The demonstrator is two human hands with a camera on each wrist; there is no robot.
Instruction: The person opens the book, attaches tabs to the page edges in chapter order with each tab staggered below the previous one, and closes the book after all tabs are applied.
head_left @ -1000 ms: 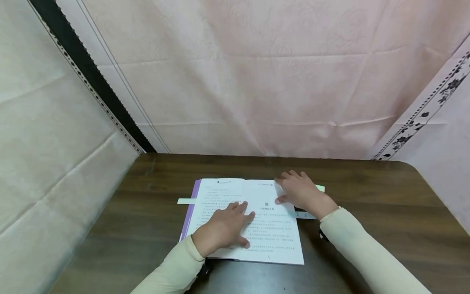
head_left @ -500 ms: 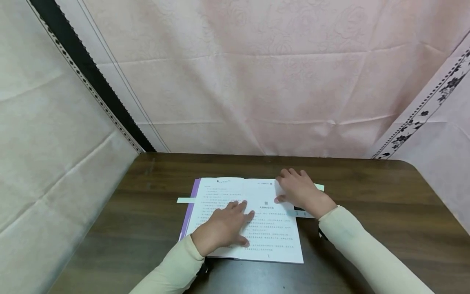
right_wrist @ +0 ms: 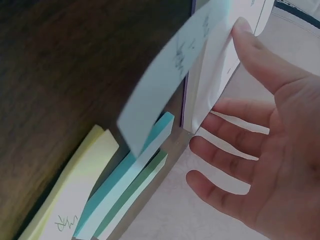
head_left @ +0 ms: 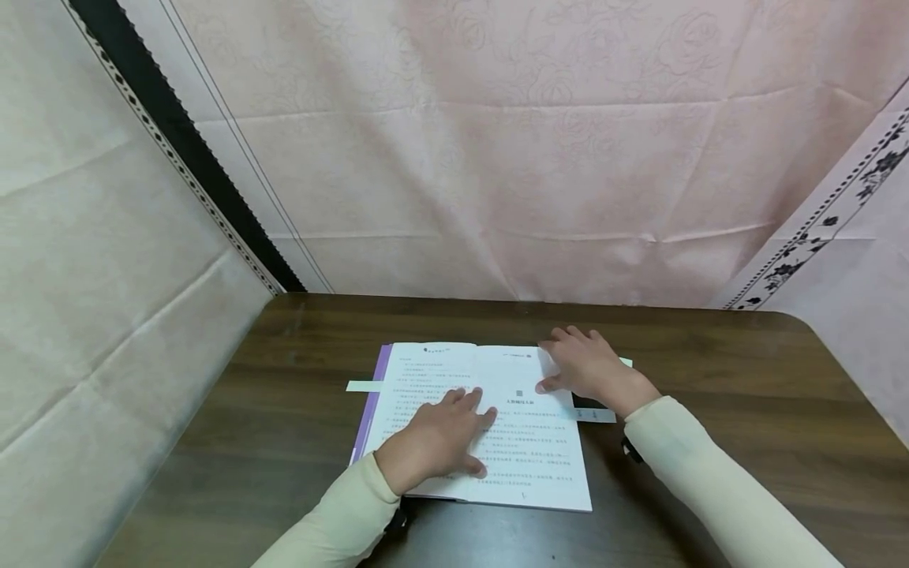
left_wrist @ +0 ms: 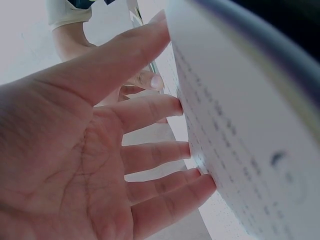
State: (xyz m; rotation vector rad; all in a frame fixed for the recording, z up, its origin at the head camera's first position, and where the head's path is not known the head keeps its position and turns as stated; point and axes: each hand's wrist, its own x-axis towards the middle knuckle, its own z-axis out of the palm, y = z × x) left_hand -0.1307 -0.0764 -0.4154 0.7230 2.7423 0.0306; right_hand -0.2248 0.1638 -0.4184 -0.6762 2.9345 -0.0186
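An open book [head_left: 525,465] with printed pages and a purple cover edge lies on the dark wooden table. My left hand [head_left: 442,442] is spread across its inner middle, fingertips on the page, as the left wrist view also shows. At the upper right corner of the right page is my right hand [head_left: 585,367]. In the right wrist view its thumb [right_wrist: 244,30] lies on the page and the other fingers reach past the book's edge. A pale blue paper tab [head_left: 595,415] with handwriting sticks out from the right side, and a pale green tab [head_left: 364,386] from the left.
Beside the book, partly hidden by the right arm in the head view, lie a yellow sticky-note pad [right_wrist: 70,195] with writing and strips of blue notes [right_wrist: 125,172] and green notes [right_wrist: 135,192]. A pale cloth [head_left: 497,158] hangs behind the table's far edge [head_left: 426,298].
Both hands and the book keep their places. Only the head view has shifted slightly.
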